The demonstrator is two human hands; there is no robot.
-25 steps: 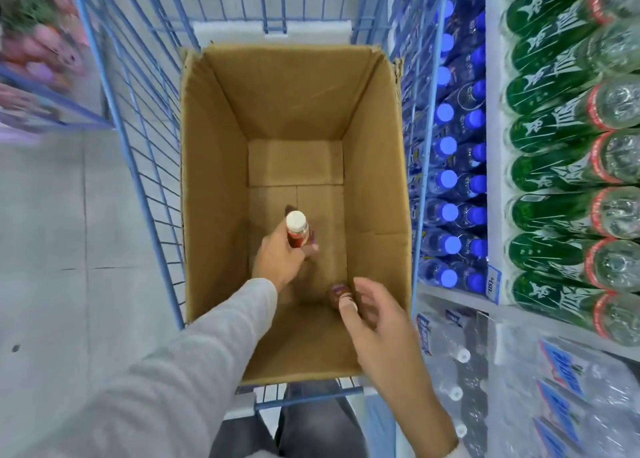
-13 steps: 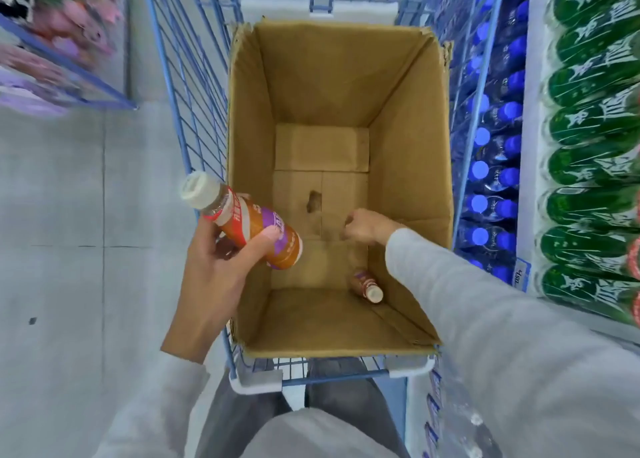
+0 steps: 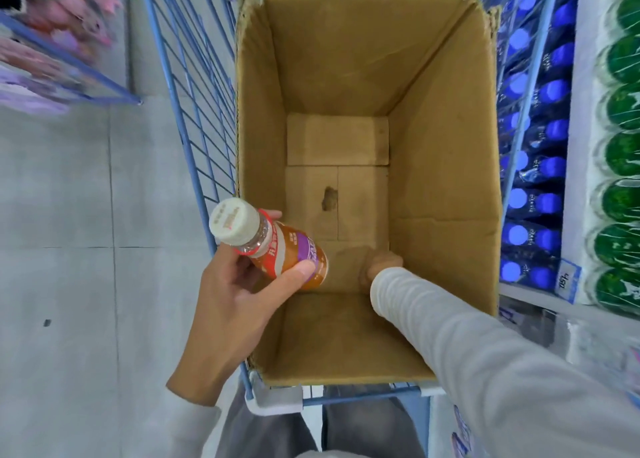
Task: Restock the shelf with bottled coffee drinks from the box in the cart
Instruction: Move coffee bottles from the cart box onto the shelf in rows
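My left hand [image 3: 239, 305] grips a coffee bottle [image 3: 273, 246] with a cream cap and an orange and purple label, tilted over the left wall of the cardboard box [image 3: 443, 146]. The box stands in the blue wire cart [image 3: 194, 111]. My right hand [image 3: 381, 263] reaches down to the box floor near its front, fingers curled downward. The second bottle that lay there is hidden under the hand and grey sleeve, so I cannot see whether the hand holds it. The rest of the box floor is bare cardboard.
On the right, a shelf holds rows of blue-capped bottles [image 3: 533, 187] and green bottles [image 3: 620, 153], with packed water bottles [image 3: 588, 347] below. Grey floor tiles [image 3: 69, 250] lie to the left, and a rack with pink goods [image 3: 52, 25] stands at the far left.
My left hand has lifted its bottle out of the box to the left wall. My right hand has moved down onto the spot where the second bottle lay, covering it.
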